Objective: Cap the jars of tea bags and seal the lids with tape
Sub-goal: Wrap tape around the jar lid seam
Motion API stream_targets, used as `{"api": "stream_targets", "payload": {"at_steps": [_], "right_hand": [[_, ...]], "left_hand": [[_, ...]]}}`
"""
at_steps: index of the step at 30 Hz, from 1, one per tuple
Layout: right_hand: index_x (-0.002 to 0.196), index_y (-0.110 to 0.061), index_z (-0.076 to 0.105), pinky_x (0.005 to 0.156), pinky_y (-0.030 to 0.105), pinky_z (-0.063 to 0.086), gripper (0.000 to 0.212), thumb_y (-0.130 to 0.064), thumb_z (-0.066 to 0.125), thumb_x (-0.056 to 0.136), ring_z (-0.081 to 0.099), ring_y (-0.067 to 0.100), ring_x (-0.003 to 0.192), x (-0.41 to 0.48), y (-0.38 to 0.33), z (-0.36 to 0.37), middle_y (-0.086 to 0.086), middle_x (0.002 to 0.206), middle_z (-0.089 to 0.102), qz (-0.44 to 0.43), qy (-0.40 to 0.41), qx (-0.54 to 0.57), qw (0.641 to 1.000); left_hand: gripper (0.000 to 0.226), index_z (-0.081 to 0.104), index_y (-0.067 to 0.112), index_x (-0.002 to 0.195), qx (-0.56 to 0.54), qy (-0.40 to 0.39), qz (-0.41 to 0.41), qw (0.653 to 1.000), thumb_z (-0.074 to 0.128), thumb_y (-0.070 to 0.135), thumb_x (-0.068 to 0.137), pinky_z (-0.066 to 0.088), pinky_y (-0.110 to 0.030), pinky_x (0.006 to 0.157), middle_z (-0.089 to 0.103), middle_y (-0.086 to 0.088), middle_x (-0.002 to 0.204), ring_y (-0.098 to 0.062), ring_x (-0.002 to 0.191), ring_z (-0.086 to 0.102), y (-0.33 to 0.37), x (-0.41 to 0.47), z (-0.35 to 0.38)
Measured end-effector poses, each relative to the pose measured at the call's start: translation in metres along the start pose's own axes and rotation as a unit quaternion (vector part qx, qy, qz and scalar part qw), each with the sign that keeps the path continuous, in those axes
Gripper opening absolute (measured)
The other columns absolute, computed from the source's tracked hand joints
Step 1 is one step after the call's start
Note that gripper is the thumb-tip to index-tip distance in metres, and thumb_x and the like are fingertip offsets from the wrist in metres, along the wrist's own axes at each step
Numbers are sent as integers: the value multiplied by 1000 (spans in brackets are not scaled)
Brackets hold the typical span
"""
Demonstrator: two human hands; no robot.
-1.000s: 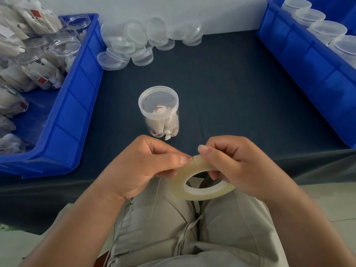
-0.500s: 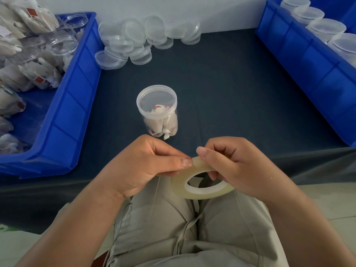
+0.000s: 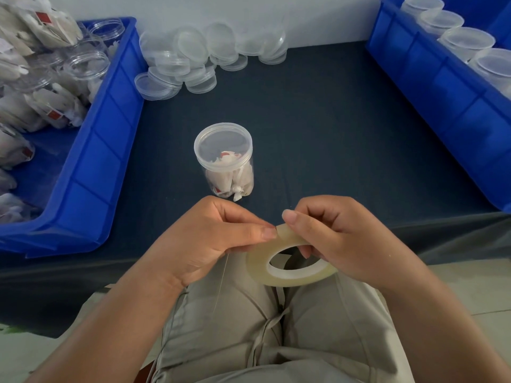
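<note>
A clear plastic jar (image 3: 225,161) with tea bags inside stands upright on the dark table mat, its translucent lid on top. Just in front of it, over my lap, my right hand (image 3: 340,239) holds a roll of clear tape (image 3: 287,268) by its upper rim. My left hand (image 3: 215,239) pinches at the roll's top edge with thumb and forefinger, touching the tape where the right thumb rests. Both hands sit a short way nearer to me than the jar and do not touch it.
A pile of loose clear lids (image 3: 199,59) lies at the back of the mat. A blue bin (image 3: 91,150) on the left holds uncapped jars and tea bags. Another blue bin (image 3: 442,87) on the right holds capped jars. The mat's front edge runs just under my hands.
Hands and tape roll have stayed almost in place; my left thumb and finger have shifted slightly along the roll's top edge. The jar has not moved.
</note>
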State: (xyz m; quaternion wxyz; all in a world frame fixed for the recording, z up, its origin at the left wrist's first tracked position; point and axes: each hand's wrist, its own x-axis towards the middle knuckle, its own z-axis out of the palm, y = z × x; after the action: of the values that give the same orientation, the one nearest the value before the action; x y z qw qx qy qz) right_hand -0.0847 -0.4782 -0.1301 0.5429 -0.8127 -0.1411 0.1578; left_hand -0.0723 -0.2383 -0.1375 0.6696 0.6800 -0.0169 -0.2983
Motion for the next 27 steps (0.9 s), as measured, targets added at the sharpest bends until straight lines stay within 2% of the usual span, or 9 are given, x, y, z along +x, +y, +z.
{"api": "stream_targets", "payload": {"at_steps": [4, 9, 12, 15, 19, 23, 27], "right_hand": [[68, -20, 63, 51, 28, 37, 47, -48, 59, 105, 45, 11, 52, 1, 2, -1, -5, 61, 63, 4, 5, 7, 1000], [68, -18, 63, 51, 28, 37, 49, -51, 57, 103, 44, 11, 51, 1, 3, -1, -4, 60, 60, 2, 9, 11, 1000], [68, -19, 63, 49, 27, 36, 50, -56, 56, 100, 44, 13, 51, 2, 1, 0, -3, 59, 60, -5, 13, -2, 1000], [68, -18, 63, 50, 31, 36, 49, -51, 59, 104, 44, 14, 52, 3, 1, 0, -1, 60, 60, 1, 16, -2, 1000], [68, -17, 63, 50, 30, 36, 49, -49, 59, 105, 44, 14, 52, 5, 1, 1, -1, 60, 61, 8, 18, 4, 1000], [69, -16, 63, 53, 37, 37, 49, -50, 58, 103, 45, 17, 54, 7, 0, 2, 1, 62, 62, 12, 22, 12, 1000], [69, -17, 63, 53, 36, 38, 49, -53, 57, 102, 45, 17, 54, 7, -1, 3, 0, 61, 62, 5, 28, 6, 1000]], "left_hand": [[35, 86, 13, 104, -14, -15, -2, 1000, 87, 35, 77, 61, -39, 101, 81, -17, 111, -31, 110, 77, 2, 0, 1], [34, 87, 14, 103, -28, -2, 0, 1000, 85, 35, 76, 58, -36, 104, 81, -16, 111, -29, 110, 76, 1, 0, 3], [38, 87, 13, 101, -18, 15, -3, 1000, 88, 38, 73, 57, -44, 106, 80, -19, 109, -34, 110, 75, 2, 0, 4], [38, 86, 11, 104, -22, 5, -7, 1000, 88, 35, 75, 56, -48, 109, 80, -18, 111, -34, 112, 76, 4, 1, 4], [36, 86, 10, 104, -33, -2, -5, 999, 87, 33, 76, 61, -36, 100, 80, -17, 111, -31, 110, 77, 8, 0, 3], [31, 86, 11, 102, -56, -1, 0, 998, 83, 29, 76, 61, -24, 89, 81, -15, 110, -25, 107, 78, 9, 0, 2], [32, 86, 11, 101, -64, 3, 3, 998, 83, 31, 77, 60, -24, 88, 81, -16, 109, -25, 106, 79, 9, -1, 3]]}}
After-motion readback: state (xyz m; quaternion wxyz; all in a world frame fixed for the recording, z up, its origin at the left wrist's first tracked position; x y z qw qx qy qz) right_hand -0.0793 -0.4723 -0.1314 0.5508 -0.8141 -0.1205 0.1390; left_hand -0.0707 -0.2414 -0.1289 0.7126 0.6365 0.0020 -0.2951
